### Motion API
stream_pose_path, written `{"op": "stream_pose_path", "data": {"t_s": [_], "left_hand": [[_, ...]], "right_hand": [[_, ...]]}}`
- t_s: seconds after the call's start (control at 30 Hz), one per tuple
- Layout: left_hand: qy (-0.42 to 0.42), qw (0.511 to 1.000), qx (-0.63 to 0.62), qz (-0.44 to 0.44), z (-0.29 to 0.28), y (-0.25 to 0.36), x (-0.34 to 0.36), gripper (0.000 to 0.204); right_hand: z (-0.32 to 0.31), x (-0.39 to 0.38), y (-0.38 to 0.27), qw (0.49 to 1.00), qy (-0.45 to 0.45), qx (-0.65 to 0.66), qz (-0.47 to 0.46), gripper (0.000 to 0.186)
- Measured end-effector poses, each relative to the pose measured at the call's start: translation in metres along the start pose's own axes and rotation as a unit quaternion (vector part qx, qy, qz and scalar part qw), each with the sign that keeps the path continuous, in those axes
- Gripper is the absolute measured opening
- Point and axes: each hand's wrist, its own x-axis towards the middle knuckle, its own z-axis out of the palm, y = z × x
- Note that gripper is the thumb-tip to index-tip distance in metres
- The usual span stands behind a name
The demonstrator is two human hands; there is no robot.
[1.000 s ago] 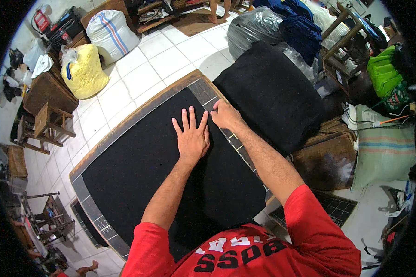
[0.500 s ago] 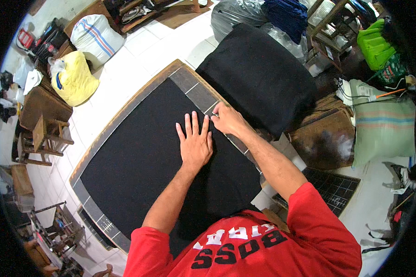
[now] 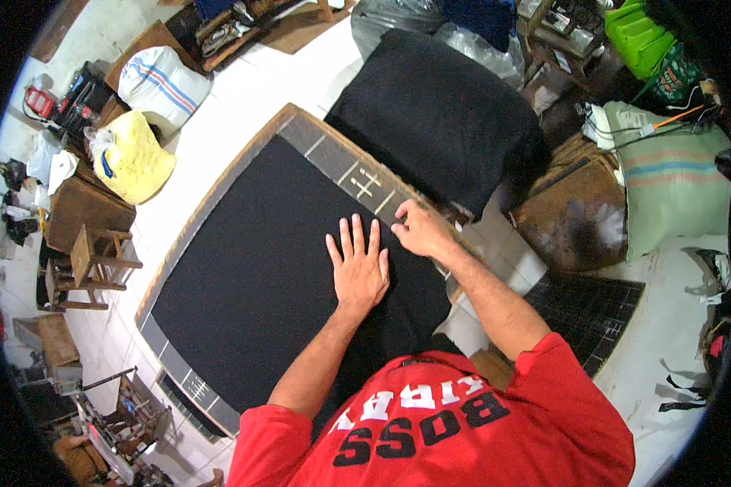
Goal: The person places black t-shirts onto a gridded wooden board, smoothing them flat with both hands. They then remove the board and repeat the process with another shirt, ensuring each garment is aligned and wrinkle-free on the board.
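Black fabric [image 3: 244,252] lies on a board [image 3: 161,353] with a grey, marked border and wooden edge. My left hand [image 3: 359,272] rests flat on the fabric near its right edge, fingers spread. Just right of it, my right hand [image 3: 421,234] is at that edge over the marked border, fingers curled together; whatever is between its fingertips is too small or hidden to make out.
A black padded pile [image 3: 430,122] lies beyond the board. Stained boards [image 3: 568,227], a green sack [image 3: 670,207] and a gridded panel [image 3: 593,308] are on the right. A yellow bag [image 3: 134,162], white sack [image 3: 161,85] and wooden stools [image 3: 89,260] stand on the left.
Both hands have moved down along the fabric's right edge, toward me, uncovering white marks on the border behind them. The view has shifted too.
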Motion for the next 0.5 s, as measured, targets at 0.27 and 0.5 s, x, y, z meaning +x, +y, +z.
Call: {"op": "stream_pose_path", "data": {"t_s": [0.27,0.5], "left_hand": [[-0.023,0.999,-0.036,0.032,0.003,0.046,-0.035,0.063],[-0.041,0.997,-0.044,0.044,0.003,0.060,-0.048,0.065]], "right_hand": [[-0.008,-0.055,0.040,0.999,-0.019,0.039,0.025,0.039],[-0.012,-0.090,0.061,0.997,-0.031,0.055,0.034,0.049]]}}
